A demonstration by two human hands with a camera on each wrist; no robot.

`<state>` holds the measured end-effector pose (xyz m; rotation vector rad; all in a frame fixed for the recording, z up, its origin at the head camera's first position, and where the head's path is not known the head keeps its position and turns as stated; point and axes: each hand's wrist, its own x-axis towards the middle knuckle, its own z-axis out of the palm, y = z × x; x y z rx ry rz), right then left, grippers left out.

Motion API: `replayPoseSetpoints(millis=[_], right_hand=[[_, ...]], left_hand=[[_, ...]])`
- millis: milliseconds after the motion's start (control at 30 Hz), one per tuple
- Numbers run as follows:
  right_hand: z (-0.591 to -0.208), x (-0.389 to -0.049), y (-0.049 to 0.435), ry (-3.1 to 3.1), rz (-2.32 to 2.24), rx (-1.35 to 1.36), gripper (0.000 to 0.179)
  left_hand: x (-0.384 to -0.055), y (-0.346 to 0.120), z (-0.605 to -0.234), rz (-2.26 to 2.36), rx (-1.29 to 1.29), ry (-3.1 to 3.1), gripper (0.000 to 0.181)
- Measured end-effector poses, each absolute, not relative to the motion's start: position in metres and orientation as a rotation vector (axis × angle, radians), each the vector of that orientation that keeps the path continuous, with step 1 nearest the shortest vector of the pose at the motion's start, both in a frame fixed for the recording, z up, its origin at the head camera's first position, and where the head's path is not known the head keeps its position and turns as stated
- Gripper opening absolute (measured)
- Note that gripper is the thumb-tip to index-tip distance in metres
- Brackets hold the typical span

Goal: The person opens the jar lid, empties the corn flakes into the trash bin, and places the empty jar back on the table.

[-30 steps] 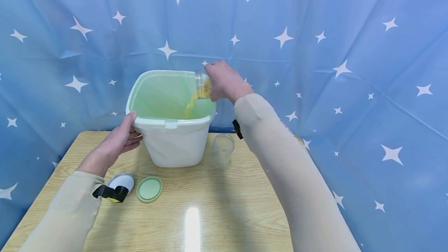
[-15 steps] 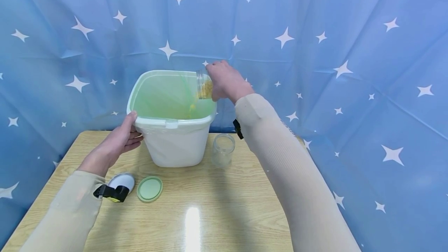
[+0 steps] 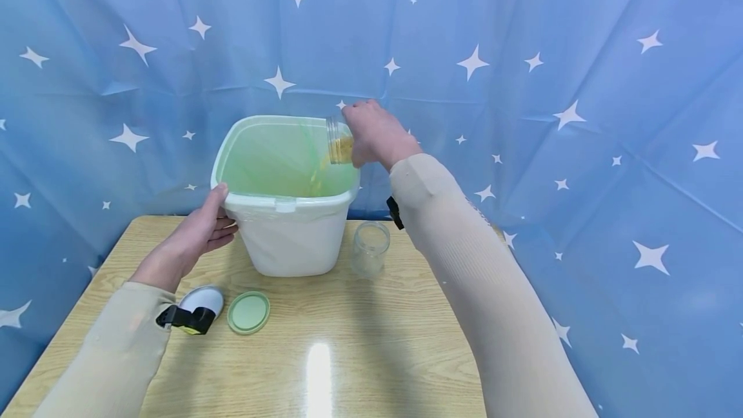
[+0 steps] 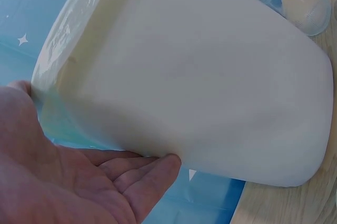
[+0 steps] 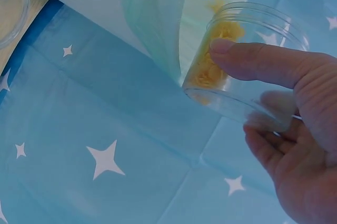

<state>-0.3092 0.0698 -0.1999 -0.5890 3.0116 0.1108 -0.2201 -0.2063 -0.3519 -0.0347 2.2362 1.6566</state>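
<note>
A white trash bin stands on the table, lined with a thin green trash bag folded over its rim. My left hand holds the bin's left front corner, thumb on the rim and fingers against the outer wall. Over the bin's right side, my right hand grips a clear jar tipped sideways with its mouth toward the bin. Yellow bits lie along the jar's lower side, and some fall into the bag. The bin's bottom is hidden.
A second clear jar stands uncapped beside the bin's right side. A green lid and a whitish lid lie on the wooden table in front, the latter partly behind the left wrist strap. A blue star-patterned curtain hangs behind.
Yellow bits keep falling from the tipped jar, and the amount inside it looks smaller than a second ago. Both hands stay almost where they were.
</note>
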Motion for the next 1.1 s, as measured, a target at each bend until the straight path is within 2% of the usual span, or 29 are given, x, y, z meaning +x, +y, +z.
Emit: replayPoseSetpoints(millis=[233, 767, 1100], right_hand=[[-0.198, -0.3078, 0.0683, 3.009, 0.105, -0.589, 0.081], [-0.201, -0.3072, 0.0635, 3.02, 0.222, -0.612, 0.068], [-0.201, -0.307, 0.0635, 3.006, 0.256, -0.624, 0.068]], left_hand=[[-0.2191, -0.2054, -0.3508, 1.656, -0.044, 2.228, 0.105], [-0.2195, -0.2058, -0.353, 1.65, -0.06, 2.24, 0.104], [-0.2194, -0.2045, -0.3529, 1.645, -0.063, 2.248, 0.105]])
